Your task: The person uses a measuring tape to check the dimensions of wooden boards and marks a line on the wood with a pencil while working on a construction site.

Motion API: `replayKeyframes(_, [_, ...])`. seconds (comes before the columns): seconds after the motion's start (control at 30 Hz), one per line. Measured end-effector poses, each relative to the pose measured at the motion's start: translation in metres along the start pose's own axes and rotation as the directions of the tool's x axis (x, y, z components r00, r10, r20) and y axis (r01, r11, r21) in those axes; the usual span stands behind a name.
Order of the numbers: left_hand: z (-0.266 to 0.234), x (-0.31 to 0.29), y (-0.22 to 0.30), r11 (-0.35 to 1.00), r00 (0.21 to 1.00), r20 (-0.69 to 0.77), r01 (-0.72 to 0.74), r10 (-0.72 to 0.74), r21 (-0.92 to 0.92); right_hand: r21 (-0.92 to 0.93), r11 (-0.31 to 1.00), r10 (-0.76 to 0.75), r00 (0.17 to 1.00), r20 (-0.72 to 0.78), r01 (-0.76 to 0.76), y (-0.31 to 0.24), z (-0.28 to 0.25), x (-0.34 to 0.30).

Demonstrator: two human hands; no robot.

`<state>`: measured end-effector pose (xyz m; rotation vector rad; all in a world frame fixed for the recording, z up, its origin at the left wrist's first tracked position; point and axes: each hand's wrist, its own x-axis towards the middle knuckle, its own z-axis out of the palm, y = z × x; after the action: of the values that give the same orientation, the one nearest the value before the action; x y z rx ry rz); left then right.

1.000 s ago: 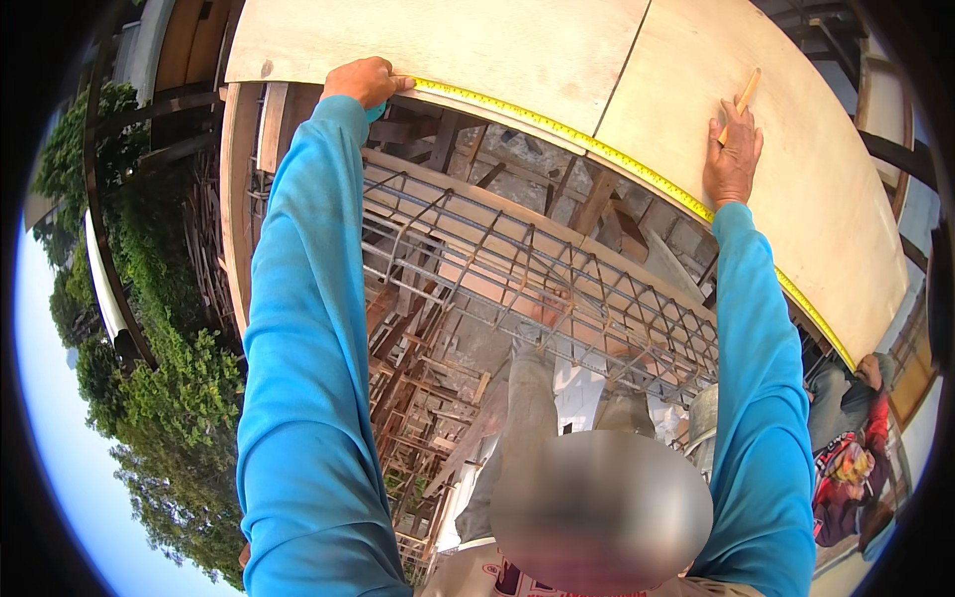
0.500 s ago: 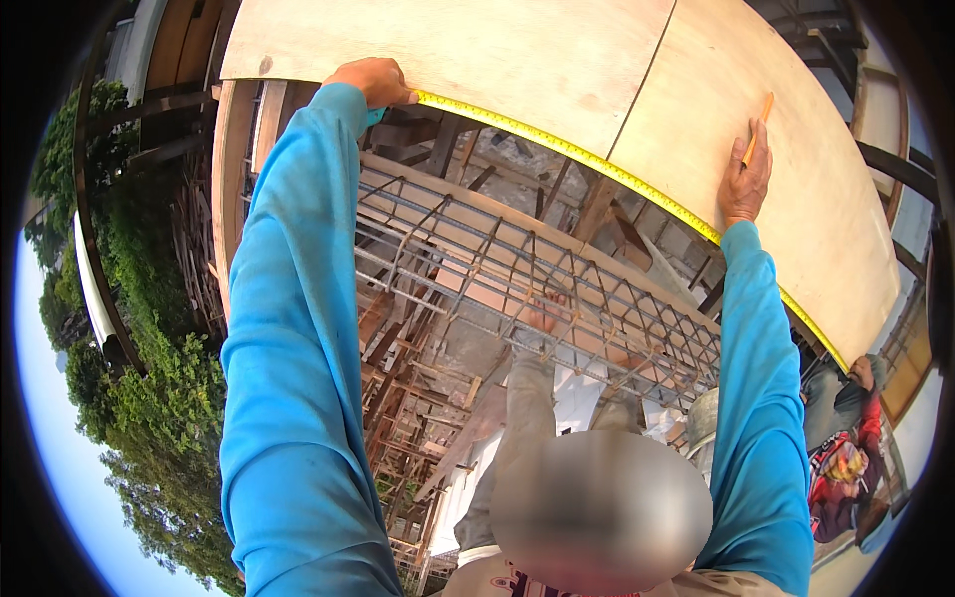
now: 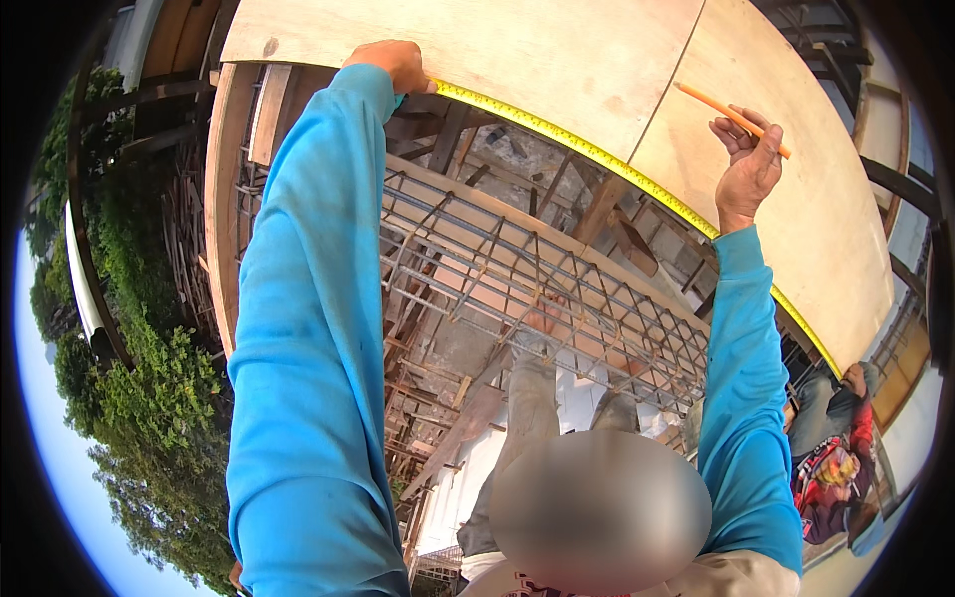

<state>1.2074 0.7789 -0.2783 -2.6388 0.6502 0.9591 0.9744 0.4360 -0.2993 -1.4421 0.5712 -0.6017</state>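
Note:
Along the near edge of a pale plywood sheet (image 3: 537, 50) runs a yellow tape measure (image 3: 562, 141), stretched from left to right. My left hand (image 3: 393, 66) is closed on the tape at the plywood's edge, near the sheet's left end; a bit of teal shows under the fingers. In my right hand (image 3: 751, 169) an orange pencil (image 3: 731, 117) is gripped between thumb and fingers, held over the plywood right of a seam. Its tip points up and left towards that seam. The right forearm crosses above the tape. A co-worker's hand (image 3: 854, 378) is at the tape's far right end.
Below the plywood edge lies a cage of tied steel rebar (image 3: 557, 269), with timber scaffolding (image 3: 418, 398) and gaps beneath. The co-worker in red (image 3: 836, 468) sits low at the right. Timber posts (image 3: 227, 189) stand at the left, with trees (image 3: 149, 438) beyond.
My right hand has lifted and turned, palm now showing, and the pencil has swung from upright to slanting left. The left hand stays on the tape; the view has shifted slightly.

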Motion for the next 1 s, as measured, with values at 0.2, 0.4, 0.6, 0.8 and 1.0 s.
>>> replayKeyframes(0.2, [-0.008,0.003,0.013,0.998,0.999,0.015,0.033,-0.034,0.056,0.011,0.951,0.293,0.907,0.302,-0.31,0.032,0.096,-0.028])
replayKeyframes(0.4, [-0.002,0.003,0.006,0.998,0.999,0.01,0.038,-0.039,0.053,0.269,0.753,0.439,0.763,0.474,-0.6,0.029,0.132,-0.043])
replayKeyframes(0.6, [-0.005,0.002,0.013,0.998,0.998,0.024,0.051,-0.052,0.049,-0.1,0.975,0.22,0.832,0.51,-0.196,0.046,0.137,-0.048])
replayKeyframes(0.8, [-0.016,-0.004,0.02,0.991,0.988,0.114,0.095,-0.105,0.089,-0.119,0.98,0.2,0.836,0.511,-0.161,0.044,0.152,-0.054])
replayKeyframes(1.0, [-0.021,-0.005,0.021,0.993,0.987,0.135,0.071,-0.083,0.092,-0.123,0.992,0.08,0.879,0.471,-0.024,0.057,0.152,-0.058])
